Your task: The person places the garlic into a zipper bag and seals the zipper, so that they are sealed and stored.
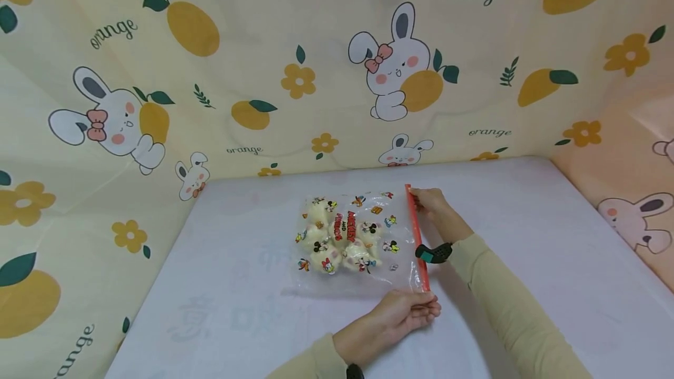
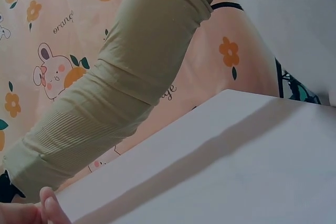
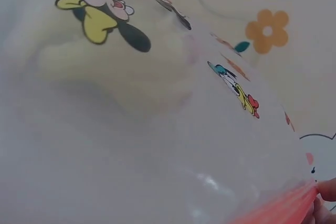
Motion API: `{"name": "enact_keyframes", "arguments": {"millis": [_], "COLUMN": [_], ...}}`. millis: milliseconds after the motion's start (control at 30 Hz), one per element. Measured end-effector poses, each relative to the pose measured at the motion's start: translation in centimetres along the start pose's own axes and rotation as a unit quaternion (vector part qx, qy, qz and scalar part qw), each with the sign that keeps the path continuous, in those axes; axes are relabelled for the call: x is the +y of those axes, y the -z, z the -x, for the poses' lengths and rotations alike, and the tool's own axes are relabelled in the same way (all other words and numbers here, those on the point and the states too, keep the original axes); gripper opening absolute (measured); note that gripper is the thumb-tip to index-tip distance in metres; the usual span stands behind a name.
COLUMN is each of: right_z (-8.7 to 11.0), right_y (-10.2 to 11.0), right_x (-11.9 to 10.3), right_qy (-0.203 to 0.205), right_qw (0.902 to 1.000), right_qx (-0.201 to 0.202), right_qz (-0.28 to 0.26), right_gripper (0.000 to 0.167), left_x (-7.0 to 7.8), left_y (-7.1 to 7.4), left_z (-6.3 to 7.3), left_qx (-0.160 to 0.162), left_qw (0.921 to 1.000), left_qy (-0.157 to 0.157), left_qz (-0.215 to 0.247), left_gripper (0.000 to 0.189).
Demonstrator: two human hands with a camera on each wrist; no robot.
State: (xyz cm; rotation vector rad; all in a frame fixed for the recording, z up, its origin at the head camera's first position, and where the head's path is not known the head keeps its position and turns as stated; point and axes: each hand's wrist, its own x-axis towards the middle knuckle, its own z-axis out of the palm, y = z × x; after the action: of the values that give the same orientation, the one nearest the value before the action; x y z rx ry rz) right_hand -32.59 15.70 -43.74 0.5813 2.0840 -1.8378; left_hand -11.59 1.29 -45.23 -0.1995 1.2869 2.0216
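A clear zip bag [image 1: 392, 276] printed with cartoon characters lies on the white table, holding several pale, cream-coloured rounded pieces [image 1: 323, 259]. Its red zip strip [image 1: 416, 227] runs along the right edge. My right hand [image 1: 434, 203] pinches the strip's far end; in the right wrist view its fingertips [image 3: 324, 195] grip the red edge [image 3: 278, 208] at the lower right. At the near end of the strip, my left hand [image 1: 392, 314] holds the bag's corner between thumb and curled fingers. Only a few left fingertips [image 2: 50, 205] show in the left wrist view, without the bag.
The white table [image 1: 231, 285] extends around the bag on all sides. Behind it and at both sides hang cloth walls [image 1: 326, 28] printed with rabbits, oranges and flowers. A black wrist strap [image 1: 434, 253] is on the right wrist, overlapping the strip in the head view.
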Motion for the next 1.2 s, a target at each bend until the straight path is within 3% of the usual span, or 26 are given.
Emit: {"name": "enact_keyframes", "arguments": {"millis": [267,433,767,900,1033,1200], "right_z": [0.0,0.1,1.1,1.5,2.0,3.0], "right_y": [0.4,0.6,0.8,1.2,1.6,2.3], "right_x": [-0.3,-0.3,0.4,0.7,1.0,1.0], "right_qy": [-0.011,-0.012,-0.012,-0.008,0.005,0.012], "right_qw": [0.9998,0.9998,0.9985,0.9984,0.9982,0.998], "right_qx": [0.013,-0.012,-0.035,-0.035,-0.04,-0.05], "right_qz": [-0.01,-0.006,0.04,0.044,0.046,0.037], "right_gripper": [0.039,0.042,0.05,0.05,0.051,0.053], "left_x": [0.1,0.7,1.2,1.0,1.0,1.3], "left_y": [-0.4,-0.4,0.1,0.4,0.7,0.9], "left_z": [-0.4,-1.0,-1.1,-0.9,-0.4,0.8], "left_qx": [-0.009,-0.006,0.007,0.013,0.01,-0.016], "left_qw": [0.9999,0.9994,0.9995,0.9997,0.9991,0.9971], "left_qy": [0.009,0.026,0.011,0.015,0.04,0.059], "left_qz": [0.001,0.022,0.029,0.014,-0.009,-0.044], "left_gripper": [0.015,0.021,0.029,0.03,0.027,0.028]}}
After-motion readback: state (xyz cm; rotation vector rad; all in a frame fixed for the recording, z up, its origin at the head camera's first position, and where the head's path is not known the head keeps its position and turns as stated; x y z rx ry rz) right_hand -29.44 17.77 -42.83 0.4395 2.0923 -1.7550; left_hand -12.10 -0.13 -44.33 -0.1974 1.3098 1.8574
